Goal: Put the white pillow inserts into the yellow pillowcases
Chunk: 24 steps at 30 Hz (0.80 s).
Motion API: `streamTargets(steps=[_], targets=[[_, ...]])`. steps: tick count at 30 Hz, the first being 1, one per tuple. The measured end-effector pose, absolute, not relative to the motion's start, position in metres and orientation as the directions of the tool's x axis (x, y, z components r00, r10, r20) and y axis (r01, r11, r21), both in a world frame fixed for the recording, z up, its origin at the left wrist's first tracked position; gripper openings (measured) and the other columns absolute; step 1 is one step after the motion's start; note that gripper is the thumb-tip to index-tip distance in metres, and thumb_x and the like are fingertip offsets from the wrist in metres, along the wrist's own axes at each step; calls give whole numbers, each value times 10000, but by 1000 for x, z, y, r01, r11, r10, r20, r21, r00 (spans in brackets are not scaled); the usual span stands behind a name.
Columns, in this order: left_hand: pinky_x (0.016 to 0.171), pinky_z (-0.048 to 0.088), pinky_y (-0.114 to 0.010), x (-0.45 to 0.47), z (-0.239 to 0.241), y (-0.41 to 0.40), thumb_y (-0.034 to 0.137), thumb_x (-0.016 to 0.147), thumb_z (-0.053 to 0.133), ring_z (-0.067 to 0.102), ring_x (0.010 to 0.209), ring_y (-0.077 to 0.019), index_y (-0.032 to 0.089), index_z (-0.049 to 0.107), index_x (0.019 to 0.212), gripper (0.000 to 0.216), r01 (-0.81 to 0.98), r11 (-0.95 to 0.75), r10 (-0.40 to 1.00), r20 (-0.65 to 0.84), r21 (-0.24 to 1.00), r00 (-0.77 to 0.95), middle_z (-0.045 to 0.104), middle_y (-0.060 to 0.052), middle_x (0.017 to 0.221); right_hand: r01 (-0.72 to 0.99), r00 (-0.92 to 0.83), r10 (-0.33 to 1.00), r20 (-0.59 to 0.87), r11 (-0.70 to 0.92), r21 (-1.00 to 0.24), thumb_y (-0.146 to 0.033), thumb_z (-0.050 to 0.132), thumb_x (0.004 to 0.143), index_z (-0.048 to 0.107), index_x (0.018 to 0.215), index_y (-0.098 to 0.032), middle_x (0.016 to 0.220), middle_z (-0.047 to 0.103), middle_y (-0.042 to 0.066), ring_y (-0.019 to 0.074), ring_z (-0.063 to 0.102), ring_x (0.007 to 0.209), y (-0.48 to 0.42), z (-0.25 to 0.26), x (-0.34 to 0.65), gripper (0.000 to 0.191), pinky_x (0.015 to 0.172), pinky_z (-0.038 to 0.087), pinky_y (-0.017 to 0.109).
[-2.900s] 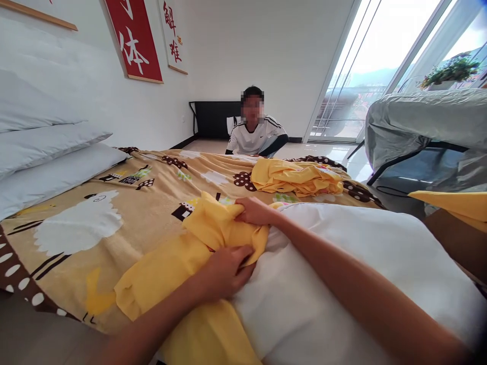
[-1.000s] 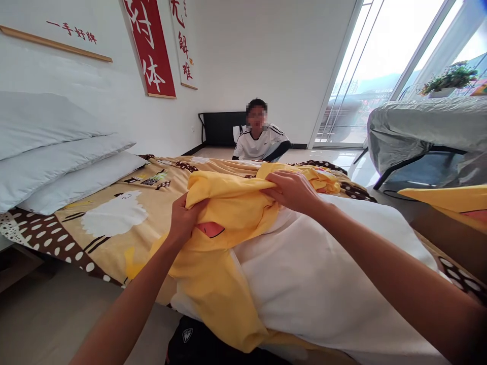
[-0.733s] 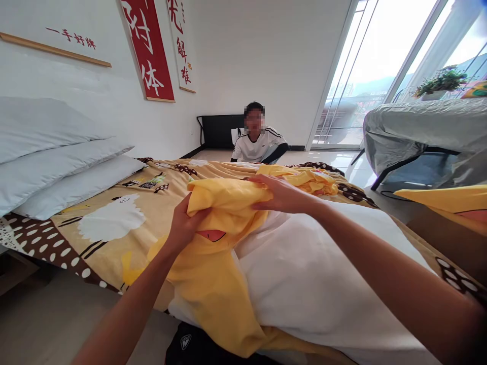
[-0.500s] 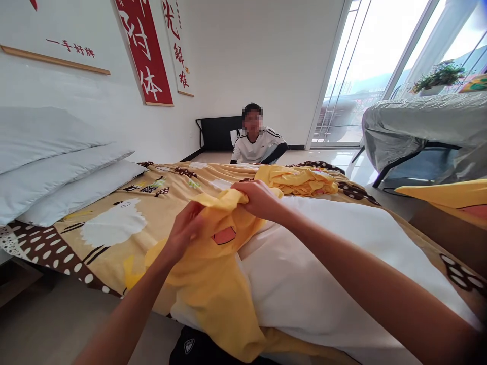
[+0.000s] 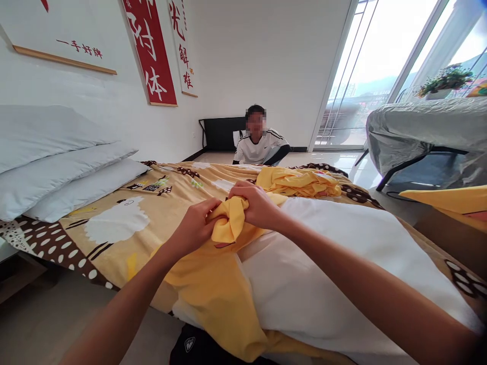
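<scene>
A yellow pillowcase with a reddish printed patch is draped over the left part of a large white pillow. Its upper edge is bunched up between my hands. On the left side of that bunch, my left hand grips the fabric with thumb and fingers closed. My right hand clutches the fold from the right, fingers curled over it. How far the pillow reaches into the pillowcase is hidden beneath the cloth.
A patterned blanket covers the bed. White pillows are stacked at left, and crumpled yellow cloth lies beyond the pillow. Across the bed a person sits low. At right stand a plastic-covered piece of furniture and more yellow cloth.
My hands have come closer together. The pillowcase's upper part, spread before, is now gathered and folded over between them, covering most of the reddish patch. The view has shifted slightly.
</scene>
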<state>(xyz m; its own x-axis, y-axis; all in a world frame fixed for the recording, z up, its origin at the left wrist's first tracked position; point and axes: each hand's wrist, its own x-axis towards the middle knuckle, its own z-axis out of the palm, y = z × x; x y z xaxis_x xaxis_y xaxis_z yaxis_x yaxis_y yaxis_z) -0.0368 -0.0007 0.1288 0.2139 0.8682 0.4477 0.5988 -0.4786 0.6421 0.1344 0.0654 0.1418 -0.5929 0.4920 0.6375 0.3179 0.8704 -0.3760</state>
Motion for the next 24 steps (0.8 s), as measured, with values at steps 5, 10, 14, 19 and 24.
streamTargets(steps=[5,10,14,19,24], targets=[[576,365,-208,-44,124,0,264,743,536,452,636,-123,172,584,792,115,559,-488,860,479,671,176,542,27,681,251,-618,498,608,858,-448,-286,681,692,647,795,-168,815,602,22,152,536,778,75,151,151,160,724,386,262],[564,408,-229,-54,115,4,282,664,549,472,613,-142,169,588,645,121,405,-449,889,443,796,114,550,8,624,225,-604,585,540,776,-589,-418,724,684,683,762,-156,751,627,16,151,536,742,85,159,170,276,685,397,267],[542,425,-246,-60,116,5,304,614,600,505,618,-165,170,593,619,134,358,-356,934,317,863,165,580,-9,636,210,-587,613,529,746,-632,-431,677,726,684,702,-161,697,614,13,142,523,688,89,161,177,271,636,392,270],[554,405,-212,-56,125,1,301,659,646,498,624,-134,182,554,758,180,389,-367,923,281,845,261,570,22,688,163,-490,566,663,807,-568,-366,647,758,676,740,-173,760,617,29,163,542,765,81,164,173,196,737,418,302],[567,377,-184,-45,125,-7,279,694,668,455,700,-124,186,558,793,175,423,-450,892,417,786,175,517,21,737,181,-578,511,636,840,-511,-240,528,813,621,874,-172,869,642,35,161,558,826,61,167,163,130,768,413,285]])
